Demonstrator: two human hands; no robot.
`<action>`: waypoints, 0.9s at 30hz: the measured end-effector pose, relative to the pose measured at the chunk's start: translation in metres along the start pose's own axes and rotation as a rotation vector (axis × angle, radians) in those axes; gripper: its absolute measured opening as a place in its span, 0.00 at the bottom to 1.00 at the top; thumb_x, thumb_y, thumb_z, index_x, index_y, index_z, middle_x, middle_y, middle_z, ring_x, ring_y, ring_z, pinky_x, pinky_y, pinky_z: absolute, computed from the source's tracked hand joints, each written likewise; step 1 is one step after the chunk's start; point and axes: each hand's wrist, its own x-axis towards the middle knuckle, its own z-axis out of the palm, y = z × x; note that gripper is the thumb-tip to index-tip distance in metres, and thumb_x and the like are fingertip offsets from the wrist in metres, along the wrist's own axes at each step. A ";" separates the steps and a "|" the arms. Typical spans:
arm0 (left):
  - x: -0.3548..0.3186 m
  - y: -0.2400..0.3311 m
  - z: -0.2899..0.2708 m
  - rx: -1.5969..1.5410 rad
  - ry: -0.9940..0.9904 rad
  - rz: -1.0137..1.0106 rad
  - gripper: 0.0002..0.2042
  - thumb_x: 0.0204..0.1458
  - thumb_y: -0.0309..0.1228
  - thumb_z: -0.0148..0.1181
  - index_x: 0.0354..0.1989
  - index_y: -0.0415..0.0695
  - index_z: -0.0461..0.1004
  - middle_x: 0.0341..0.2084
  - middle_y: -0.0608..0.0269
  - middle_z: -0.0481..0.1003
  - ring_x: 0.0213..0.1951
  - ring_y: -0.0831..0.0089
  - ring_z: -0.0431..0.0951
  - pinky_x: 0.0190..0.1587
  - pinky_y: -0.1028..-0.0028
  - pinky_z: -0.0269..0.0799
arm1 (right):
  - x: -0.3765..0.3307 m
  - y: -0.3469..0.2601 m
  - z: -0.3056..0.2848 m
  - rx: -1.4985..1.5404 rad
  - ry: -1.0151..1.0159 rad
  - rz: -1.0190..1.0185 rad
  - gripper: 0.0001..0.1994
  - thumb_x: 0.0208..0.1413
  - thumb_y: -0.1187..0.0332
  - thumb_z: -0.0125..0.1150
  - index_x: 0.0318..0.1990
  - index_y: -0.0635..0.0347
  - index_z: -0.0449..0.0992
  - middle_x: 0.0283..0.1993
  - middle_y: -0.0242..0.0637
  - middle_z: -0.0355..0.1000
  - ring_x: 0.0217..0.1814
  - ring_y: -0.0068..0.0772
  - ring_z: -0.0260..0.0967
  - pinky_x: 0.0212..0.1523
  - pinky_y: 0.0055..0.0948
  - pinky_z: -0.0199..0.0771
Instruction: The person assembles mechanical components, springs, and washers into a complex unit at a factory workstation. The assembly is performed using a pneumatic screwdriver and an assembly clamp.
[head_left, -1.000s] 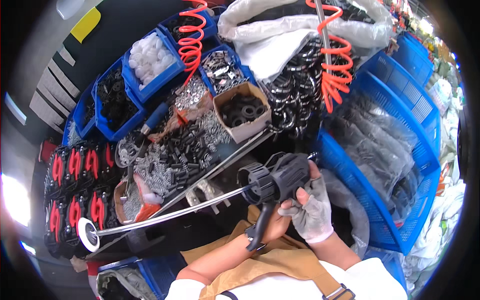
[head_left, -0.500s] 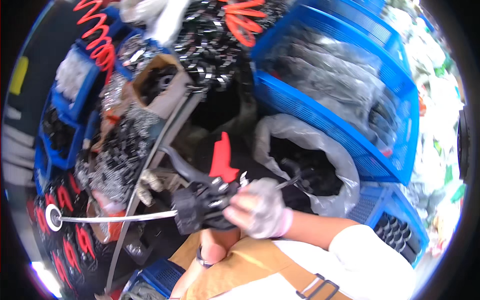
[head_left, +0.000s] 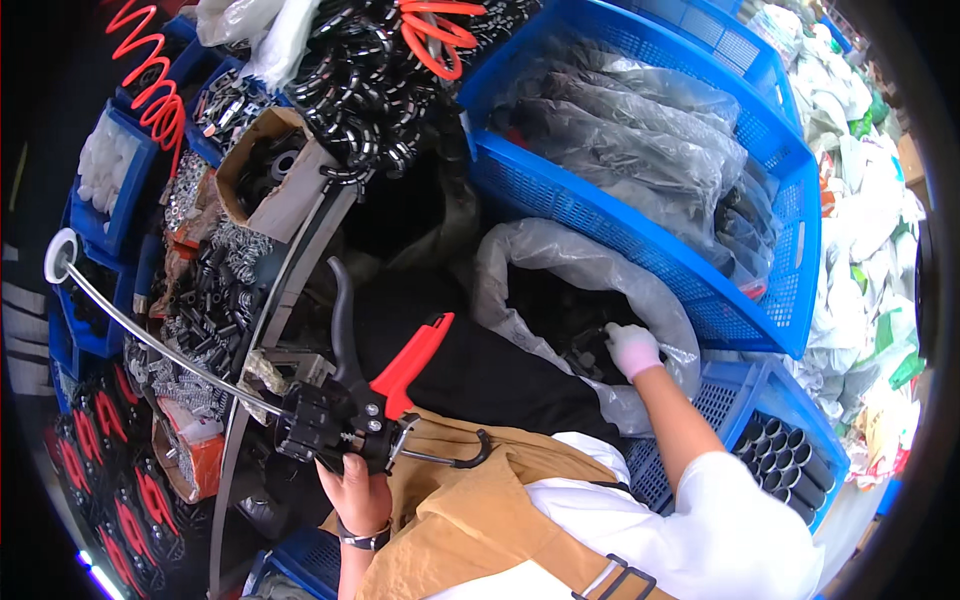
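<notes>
Left hand: bare hand [head_left: 358,495] is wrapping round the black body of a caulking gun [head_left: 340,415], grip closed on it, holding it up over the worktop [head_left: 470,370].
Gun: its red trigger [head_left: 410,362] and black handle [head_left: 340,315] are sticking up and away from the person; a long rod [head_left: 160,345] is running out to the left and ending in a white ring [head_left: 60,255]; a hooked wire [head_left: 455,460] is hanging off its right side.
Right hand: gloved hand [head_left: 632,348] is reaching into a clear bag [head_left: 560,270] of dark parts, well apart from the gun; whether the grip is closed on a part I cannot tell, the fingers being buried in the bag.
Nearby: blue crate [head_left: 640,230] of bagged parts is sitting just beyond the bag; carton [head_left: 275,175] and springs [head_left: 200,290] are lying to the left.
Progress: judging by this, the gun is looking partly assembled and in hand; a piece is being fetched from the bag, and its fitting is not yet done.
</notes>
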 end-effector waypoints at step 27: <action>0.040 0.039 -0.007 -0.537 -0.229 0.001 0.37 0.51 0.44 0.67 0.66 0.40 0.59 0.60 0.58 0.67 0.58 0.68 0.71 0.58 0.67 0.71 | -0.081 -0.343 -0.185 0.524 0.938 -1.655 0.14 0.53 0.64 0.62 0.48 0.41 0.75 0.64 0.47 0.63 0.66 0.62 0.60 0.65 0.60 0.57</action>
